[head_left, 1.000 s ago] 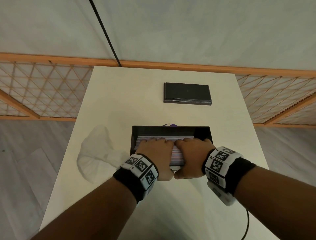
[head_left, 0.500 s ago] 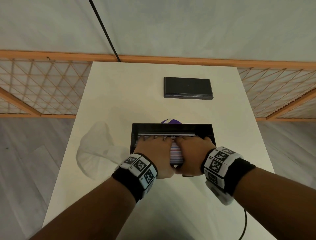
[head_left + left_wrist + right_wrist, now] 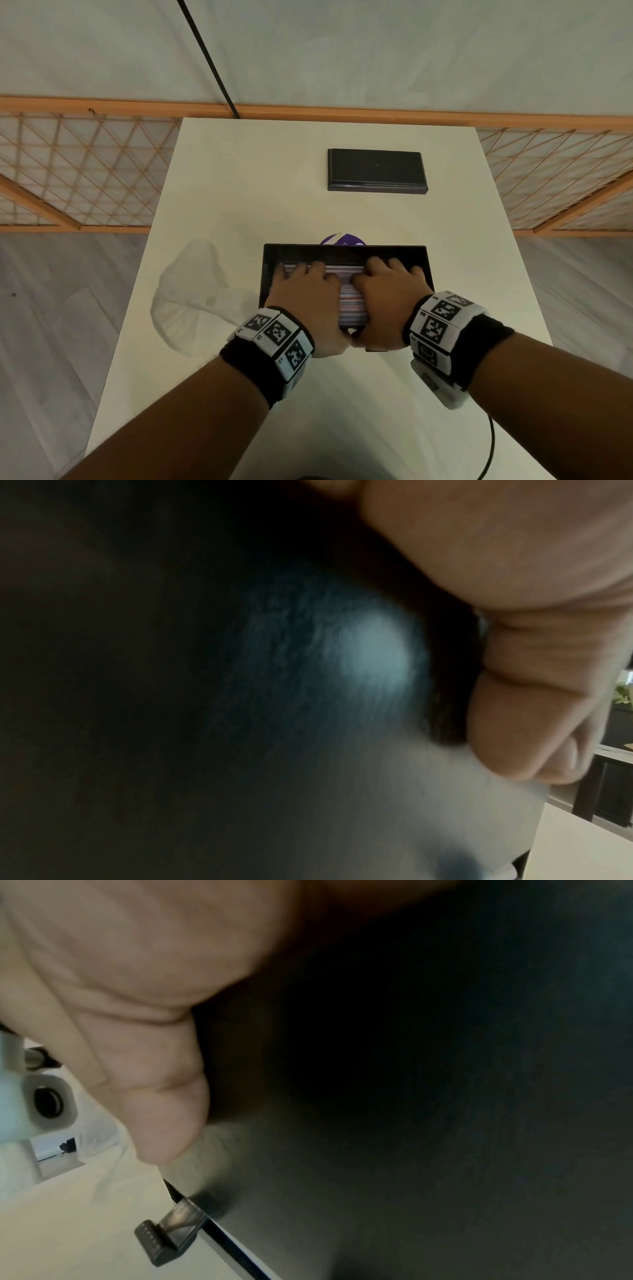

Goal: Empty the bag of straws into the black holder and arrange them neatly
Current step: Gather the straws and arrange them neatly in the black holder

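Observation:
The open black holder [image 3: 346,251] sits mid-table with striped straws [image 3: 351,306] lying crosswise in it. My left hand [image 3: 303,291] and right hand [image 3: 387,287] lie flat on the straws, fingers stretched toward the far wall and spread to either side. Both thumbs rest on the near wall. In the left wrist view my thumb [image 3: 534,723] lies against the dark holder wall [image 3: 205,669]. The right wrist view shows the same, thumb [image 3: 154,1083] beside the wall [image 3: 445,1096]. The clear bag [image 3: 191,291] lies crumpled to the left.
A black lid-like box [image 3: 376,171] lies at the table's back. A purple thing [image 3: 342,240] peeks out behind the holder. A small black latch [image 3: 167,1237] sticks out at the holder's base. A cable [image 3: 489,445] hangs off the near right edge. Orange lattice fencing stands beyond.
My hands, side by side at the middle of the straws a second ago, have slid forward and apart, so the fingers now cover more of the holder's width.

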`<state>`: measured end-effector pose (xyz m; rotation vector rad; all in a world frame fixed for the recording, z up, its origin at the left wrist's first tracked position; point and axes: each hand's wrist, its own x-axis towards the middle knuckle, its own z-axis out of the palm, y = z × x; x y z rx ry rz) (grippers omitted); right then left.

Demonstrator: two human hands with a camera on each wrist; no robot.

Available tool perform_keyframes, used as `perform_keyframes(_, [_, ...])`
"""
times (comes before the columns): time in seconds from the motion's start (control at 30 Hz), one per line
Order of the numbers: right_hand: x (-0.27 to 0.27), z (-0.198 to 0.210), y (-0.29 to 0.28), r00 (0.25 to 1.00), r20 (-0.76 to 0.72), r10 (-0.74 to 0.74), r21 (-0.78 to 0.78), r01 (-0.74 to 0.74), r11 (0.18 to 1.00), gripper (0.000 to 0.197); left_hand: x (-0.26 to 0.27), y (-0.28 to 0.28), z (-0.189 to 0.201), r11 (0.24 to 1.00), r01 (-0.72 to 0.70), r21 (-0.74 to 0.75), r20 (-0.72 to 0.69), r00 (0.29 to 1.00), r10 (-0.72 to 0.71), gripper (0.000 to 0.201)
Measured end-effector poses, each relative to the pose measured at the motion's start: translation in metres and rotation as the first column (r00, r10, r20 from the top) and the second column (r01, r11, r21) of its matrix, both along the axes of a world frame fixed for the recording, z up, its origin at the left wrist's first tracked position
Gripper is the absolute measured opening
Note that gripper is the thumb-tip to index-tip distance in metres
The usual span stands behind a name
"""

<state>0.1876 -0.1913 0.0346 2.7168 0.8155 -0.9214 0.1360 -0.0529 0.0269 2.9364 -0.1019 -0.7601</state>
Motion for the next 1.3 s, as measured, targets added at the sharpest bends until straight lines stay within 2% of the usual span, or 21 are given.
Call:
perform_keyframes(0.2, [0.0006,-0.0018,0.0018,0.998,-0.051,-0.029,0.013,0.029,0.999,0.071,-0.0022,0.0032,0.0000,0.999,-0.010,-0.037,0.026,1.000,0.011,0.081])
perform_keyframes(0.4, [0.0011,0.0062,0.0038,0.997,-0.071,-0.020,-0.021,0.018,1.000,0.068,0.0015,0.0090,-0.0004,0.999,-0.045,-0.028,-0.058,0.997,0.043,0.072])
perform_keyframes(0.53, [0.0004,0.0050,0.0039,0.995,-0.087,-0.042,0.001,0.042,0.999,0.055,-0.0014,0.0087,-0.0042,0.997,-0.056,-0.059,-0.005,0.998,0.056,0.079])
perform_keyframes(0.77, [-0.0002,0.0051,0.0034,0.996,-0.072,-0.058,0.023,0.060,0.998,0.053,-0.0013,0.0096,-0.0048,0.997,-0.055,-0.055,-0.001,0.998,0.055,0.075])
perform_keyframes(0.93, [0.0008,0.0052,0.0041,0.999,-0.044,-0.026,-0.018,0.025,1.000,0.069,-0.0010,0.0098,-0.0031,0.997,-0.055,-0.046,-0.035,0.998,0.054,0.073])
perform_keyframes(1.07, [0.0007,0.0066,0.0034,0.999,-0.044,-0.022,-0.008,0.021,1.000,0.058,-0.0013,0.0095,-0.0017,0.998,-0.051,-0.036,-0.023,0.998,0.050,0.068])
perform_keyframes(1.2, [0.0005,0.0051,0.0044,0.997,-0.060,-0.045,-0.004,0.044,0.999,0.066,-0.0036,0.0088,-0.0030,0.995,-0.078,-0.060,0.007,0.997,0.079,0.063])
perform_keyframes(1.3, [0.0005,0.0044,0.0050,0.998,-0.055,-0.030,-0.017,0.029,0.999,0.053,-0.0046,0.0085,-0.0022,0.995,-0.077,-0.060,0.013,0.997,0.078,0.060])
